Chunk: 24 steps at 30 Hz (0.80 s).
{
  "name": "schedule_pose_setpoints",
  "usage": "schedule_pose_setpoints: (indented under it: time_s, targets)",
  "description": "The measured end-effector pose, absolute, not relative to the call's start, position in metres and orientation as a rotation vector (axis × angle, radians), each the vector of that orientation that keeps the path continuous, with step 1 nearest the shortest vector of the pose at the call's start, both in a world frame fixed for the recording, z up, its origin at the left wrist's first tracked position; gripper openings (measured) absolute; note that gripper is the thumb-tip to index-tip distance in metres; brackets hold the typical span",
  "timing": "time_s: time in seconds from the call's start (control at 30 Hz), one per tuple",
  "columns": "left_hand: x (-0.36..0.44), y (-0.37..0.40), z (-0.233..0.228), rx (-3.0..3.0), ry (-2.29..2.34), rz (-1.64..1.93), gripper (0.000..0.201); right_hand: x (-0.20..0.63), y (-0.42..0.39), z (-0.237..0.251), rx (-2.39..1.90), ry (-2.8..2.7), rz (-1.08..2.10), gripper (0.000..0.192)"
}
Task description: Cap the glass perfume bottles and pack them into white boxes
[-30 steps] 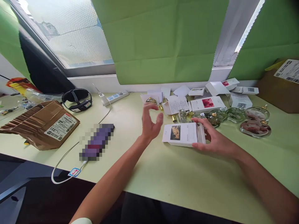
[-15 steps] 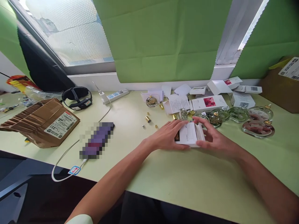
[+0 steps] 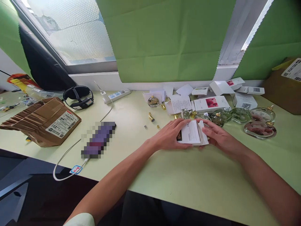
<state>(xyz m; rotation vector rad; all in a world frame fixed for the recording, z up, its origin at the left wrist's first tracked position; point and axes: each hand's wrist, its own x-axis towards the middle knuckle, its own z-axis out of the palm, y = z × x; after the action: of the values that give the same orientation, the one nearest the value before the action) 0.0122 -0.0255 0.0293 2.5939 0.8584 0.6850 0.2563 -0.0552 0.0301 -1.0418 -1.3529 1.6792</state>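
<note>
1. I have both hands on the small white carton (image 3: 191, 133), which lies flat on the table (image 3: 188, 185) just in front of the row of glass bottles (image 3: 237, 115).
2. My left hand (image 3: 169, 136) presses on the carton's printed end, fingers (image 3: 181, 123) spread flat over it.
3. My right hand (image 3: 217, 135) works the open flap end, fingers curled narrow around the flap (image 3: 202, 133).
4. I judge this the flap-closing step: the end looks not yet tucked.
5. The next move calls for a steady left hold and a careful push, since loose gold caps (image 3: 151, 117) lie near.
</note>
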Motion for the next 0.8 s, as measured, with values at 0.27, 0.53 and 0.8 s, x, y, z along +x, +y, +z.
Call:
schedule_pose_setpoints:
  time_s: [0.27,0.53,0.8]
  targets:
    - [0.0133,-0.0257,0.0273,2.619,0.849,0.727,0.091,0.255,-0.0531,0.0276,-1.061,-1.379,1.652,0.056]
    - [0.0143,-0.0261,0.0272,2.653,0.854,0.754,0.088,0.2519,-0.0537,0.0282,-1.068,-1.395,1.619,0.058]
    - [0.0143,-0.0264,0.0275,2.672,0.84,0.75,0.086,0.2527,-0.0543,0.0283,-1.07,-1.377,1.638,0.057]
